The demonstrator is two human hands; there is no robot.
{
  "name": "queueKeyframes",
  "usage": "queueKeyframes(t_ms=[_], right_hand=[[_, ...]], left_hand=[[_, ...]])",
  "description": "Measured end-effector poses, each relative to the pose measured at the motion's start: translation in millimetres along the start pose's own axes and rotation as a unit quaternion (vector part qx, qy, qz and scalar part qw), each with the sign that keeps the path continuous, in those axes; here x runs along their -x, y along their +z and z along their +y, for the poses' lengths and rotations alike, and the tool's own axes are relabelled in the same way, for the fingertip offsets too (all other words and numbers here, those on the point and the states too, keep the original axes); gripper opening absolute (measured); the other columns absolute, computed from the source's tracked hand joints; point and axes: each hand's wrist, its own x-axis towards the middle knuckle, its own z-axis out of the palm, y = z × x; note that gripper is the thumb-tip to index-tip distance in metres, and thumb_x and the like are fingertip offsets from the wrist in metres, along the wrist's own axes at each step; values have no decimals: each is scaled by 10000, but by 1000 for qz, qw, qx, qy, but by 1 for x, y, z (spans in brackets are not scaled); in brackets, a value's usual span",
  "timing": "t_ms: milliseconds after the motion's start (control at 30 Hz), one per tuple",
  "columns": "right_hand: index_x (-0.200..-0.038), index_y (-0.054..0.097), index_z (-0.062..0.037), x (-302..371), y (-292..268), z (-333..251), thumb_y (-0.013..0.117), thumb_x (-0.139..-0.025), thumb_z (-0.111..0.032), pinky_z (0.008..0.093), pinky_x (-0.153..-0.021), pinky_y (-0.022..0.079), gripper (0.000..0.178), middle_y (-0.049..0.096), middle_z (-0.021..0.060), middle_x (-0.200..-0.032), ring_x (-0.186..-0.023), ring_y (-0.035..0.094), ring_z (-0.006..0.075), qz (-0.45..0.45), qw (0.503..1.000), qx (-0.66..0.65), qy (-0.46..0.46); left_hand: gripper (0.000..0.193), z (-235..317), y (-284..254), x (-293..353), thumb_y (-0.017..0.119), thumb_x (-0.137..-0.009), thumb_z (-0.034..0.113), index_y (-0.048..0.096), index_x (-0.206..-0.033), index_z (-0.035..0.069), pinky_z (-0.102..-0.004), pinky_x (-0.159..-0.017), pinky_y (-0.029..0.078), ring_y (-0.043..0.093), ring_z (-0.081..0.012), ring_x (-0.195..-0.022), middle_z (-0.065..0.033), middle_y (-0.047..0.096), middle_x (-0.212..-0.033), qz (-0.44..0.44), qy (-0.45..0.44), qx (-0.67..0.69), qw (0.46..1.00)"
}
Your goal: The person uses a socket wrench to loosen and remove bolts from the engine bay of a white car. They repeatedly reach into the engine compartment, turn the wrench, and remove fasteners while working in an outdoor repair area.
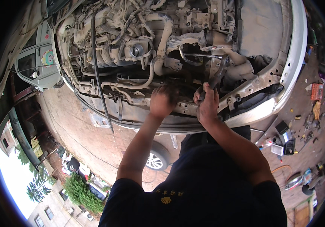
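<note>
My right hand (208,104) is closed round the dark handle of a ratchet wrench (219,73). From the wrench's head a shiny extension bar (203,56) runs left into the engine bay, beside a bracket and pipes. What its far end sits on, I cannot make out. My left hand (163,100) is over the front crossmember (187,108), left of the wrench. Its fingers are dark and smeared by motion, so whether they hold anything does not show. Beyond both hands lies the dusty engine (132,56), with an uncovered round throttle opening (136,50).
A thin black prop rod (96,68) stands across the bay's left side. The pale bumper edge (251,115) curves close to my right forearm. On the ground lie a wheel (158,157), a black open case (289,146) and scattered parts. A grey vehicle (37,60) is at the far left.
</note>
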Motion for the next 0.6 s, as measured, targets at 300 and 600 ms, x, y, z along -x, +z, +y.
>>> queueKeyframes(t_ms=[300,600], right_hand=[[-772,437,-128,-81,31,21,562,-948,-336,300,-548,367,300,442,26,-616,-562,453,161,-36,971,-148,186],[-644,444,-103,-154,3,27,567,-909,-403,272,-611,386,419,416,2,-614,-585,433,152,-72,922,-176,338]], left_hand=[[108,-6,7,9,683,-749,121,651,-842,77,-420,-625,524,633,-332,-715,-103,652,-818,68,15,16,997],[182,-14,9,9,706,-725,185,657,-875,93,-404,-651,521,647,-301,-749,-83,662,-875,76,11,47,996]])
